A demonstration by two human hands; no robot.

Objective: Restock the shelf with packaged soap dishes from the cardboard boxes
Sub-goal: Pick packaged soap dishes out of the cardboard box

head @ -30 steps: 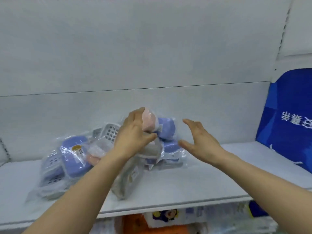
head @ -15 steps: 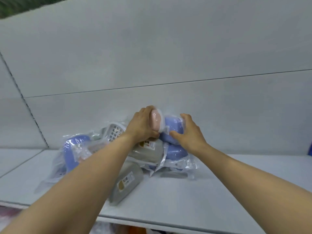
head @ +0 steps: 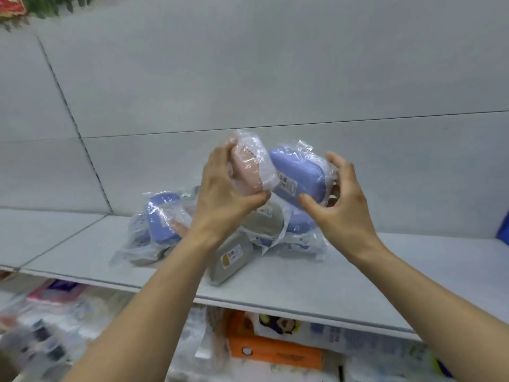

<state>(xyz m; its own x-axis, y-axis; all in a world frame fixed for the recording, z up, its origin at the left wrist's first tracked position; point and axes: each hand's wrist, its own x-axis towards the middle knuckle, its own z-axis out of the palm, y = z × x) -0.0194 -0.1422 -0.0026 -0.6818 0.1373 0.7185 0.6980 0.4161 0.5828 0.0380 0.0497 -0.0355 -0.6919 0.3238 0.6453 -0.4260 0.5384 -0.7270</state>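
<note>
My left hand (head: pixel 224 193) grips a pink soap dish (head: pixel 249 168) wrapped in clear plastic, lifted above the pile. Beside it my right hand (head: pixel 334 198) grips a blue wrapped soap dish (head: pixel 298 173); the two packs touch. Below them a heap of wrapped soap dishes lies on the grey shelf (head: pixel 344 282): a blue one (head: pixel 161 220) at the left, a grey one (head: pixel 232 256) leaning at the front, a beige-grey one (head: pixel 265 219) in the middle and another blue one (head: pixel 298 226) at the right. No cardboard box is in view.
The shelf's grey back panel (head: pixel 248 78) rises behind the pile. Bare shelf surface runs to both sides of the heap. An orange box (head: pixel 272 351) and blurred packaged goods sit on the level below. A blue object (head: pixel 504 230) shows at the right edge.
Both hands have lifted their packs off the pile: the left raised the pink dish, the right closed on the blue dish and brought it up. The camera view has shifted left.
</note>
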